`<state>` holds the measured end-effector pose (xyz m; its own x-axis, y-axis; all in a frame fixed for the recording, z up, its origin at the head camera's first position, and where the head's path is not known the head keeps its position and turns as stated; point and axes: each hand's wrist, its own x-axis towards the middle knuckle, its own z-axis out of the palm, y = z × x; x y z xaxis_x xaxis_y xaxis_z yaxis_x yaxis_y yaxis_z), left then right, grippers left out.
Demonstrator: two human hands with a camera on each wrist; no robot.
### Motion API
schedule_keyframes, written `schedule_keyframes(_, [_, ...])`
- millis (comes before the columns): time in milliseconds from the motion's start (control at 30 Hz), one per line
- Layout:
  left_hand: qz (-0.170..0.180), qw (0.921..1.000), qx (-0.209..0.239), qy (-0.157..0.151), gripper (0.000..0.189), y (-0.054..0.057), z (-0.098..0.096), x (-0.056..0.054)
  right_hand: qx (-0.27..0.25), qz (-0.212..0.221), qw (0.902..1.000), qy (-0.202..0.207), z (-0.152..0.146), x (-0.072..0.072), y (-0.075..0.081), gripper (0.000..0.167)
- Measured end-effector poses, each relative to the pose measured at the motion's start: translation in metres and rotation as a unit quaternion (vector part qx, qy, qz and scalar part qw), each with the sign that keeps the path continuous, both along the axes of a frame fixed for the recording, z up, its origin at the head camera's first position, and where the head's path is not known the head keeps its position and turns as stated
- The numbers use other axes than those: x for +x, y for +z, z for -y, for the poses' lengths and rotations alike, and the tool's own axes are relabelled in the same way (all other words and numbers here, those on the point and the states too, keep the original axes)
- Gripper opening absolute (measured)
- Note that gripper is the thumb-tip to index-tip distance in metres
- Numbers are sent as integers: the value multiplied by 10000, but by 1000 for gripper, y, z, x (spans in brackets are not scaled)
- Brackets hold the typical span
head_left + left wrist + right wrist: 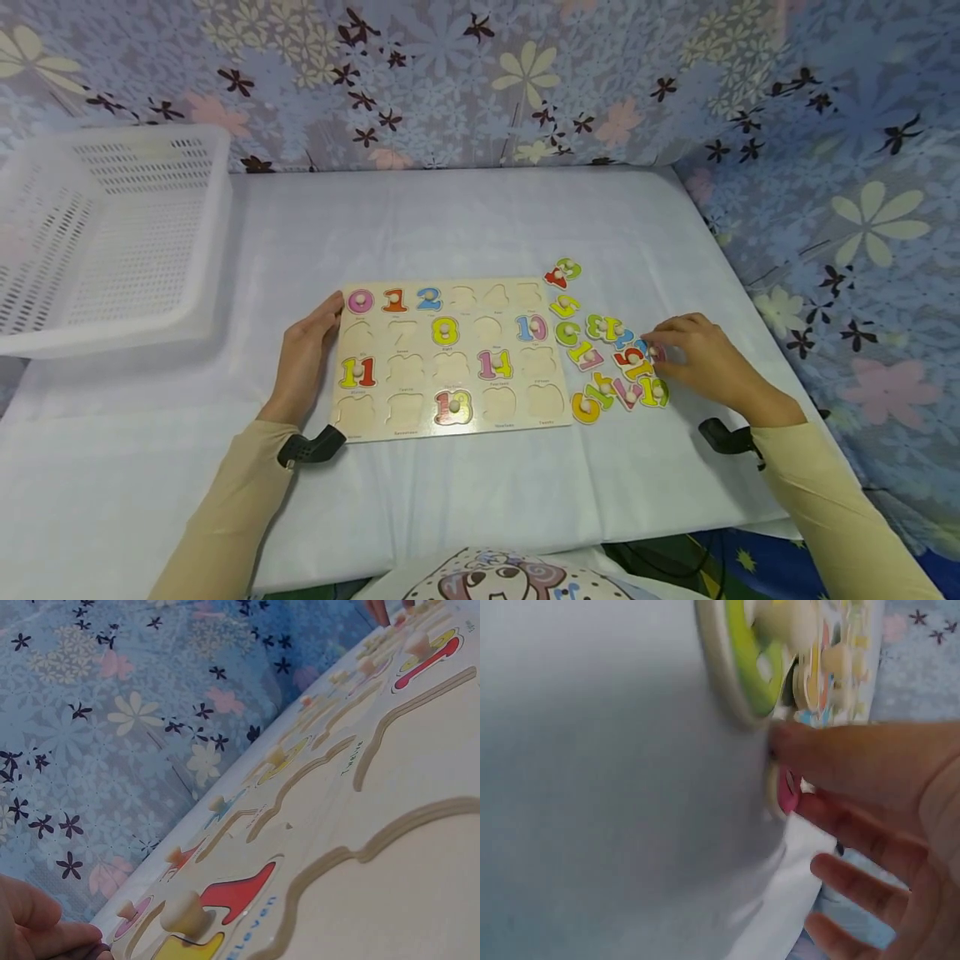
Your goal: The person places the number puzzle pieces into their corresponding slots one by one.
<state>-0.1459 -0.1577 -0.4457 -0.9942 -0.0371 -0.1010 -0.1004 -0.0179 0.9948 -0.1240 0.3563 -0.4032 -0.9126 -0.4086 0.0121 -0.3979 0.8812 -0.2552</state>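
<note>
A wooden number puzzle board [382,392] lies on the white cloth, with several knobbed number pieces, such as the pink 0 [361,302] and the yellow 8 [446,332], in its recesses. Along its left edge rests my left hand [303,358], fingertips at the upper left corner. In the left wrist view, these fingers [64,937] touch the rim beside the pink 0. My right hand [697,358] pinches a pink number piece [787,791] between thumb and forefinger, at the right side of the loose pieces. Its other fingers are spread; which number it is stays hidden.
Loose number pieces lie in a cluster right of the board, among them an orange one [586,407], a green one [567,334] and a yellow 5 [564,306]; some overlap. A white plastic basket [210,225] stands at the left. Flowered fabric [450,83] hangs behind and at the right.
</note>
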Motion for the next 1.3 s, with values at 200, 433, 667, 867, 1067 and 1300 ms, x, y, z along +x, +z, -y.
schedule_keyframes(200, [26,10000,-36,39,44,-2,1,1,61,17,9994,-352,-4,-6,-2,43])
schedule_keyframes(433, [54,10000,3,75,44,-4,3,0,111,-395,9990,-162,-2,-13,2,42])
schedule_keyframes(667, [47,9999,129,71,44,-6,5,-1,-46,-750,9970,171,37,-32,17,40])
schedule_keyframes(867, [48,10000,36,30,45,-7,5,-3,-216,-572,9945,848,93,-40,18,38])
schedule_keyframes(1067, [0,10000,-56,-2,45,-7,3,-4,-212,-453,9864,1563,130,-34,18,38])
schedule_keyframes(1300, [-14,9999,-166,22,45,-6,5,-4,-10,-114,9862,1652,140,-27,11,40])
